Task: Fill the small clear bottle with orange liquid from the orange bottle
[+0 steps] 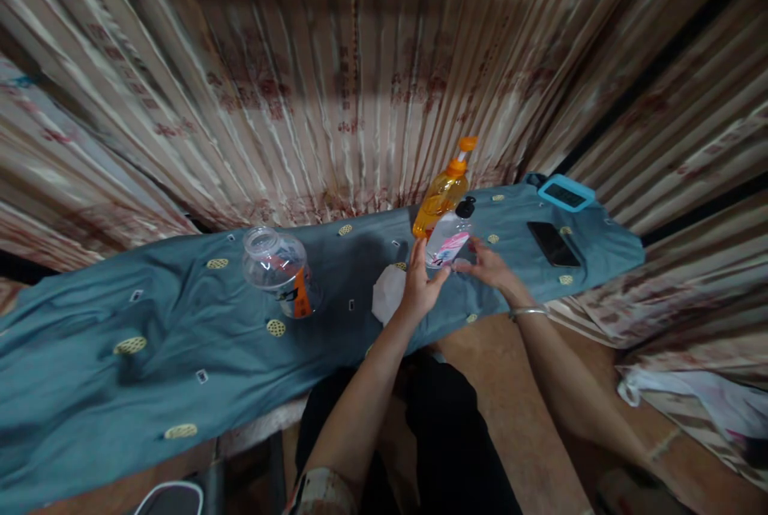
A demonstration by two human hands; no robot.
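A small clear bottle (449,240) with a black cap and a pink label stands on the blue-green cloth (180,315). My left hand (420,285) wraps its near left side. My right hand (489,265), with a bracelet on the wrist, touches its right side at the base. Just behind it leans an orange pump bottle (442,191) with an orange nozzle. A white folded tissue (389,293) lies on the cloth right beside my left hand.
A large clear plastic jar (277,269) with an orange label stands to the left. A black phone (553,244) and a light-blue cased device (566,194) lie at the right end. Striped curtains hang close behind and to the right.
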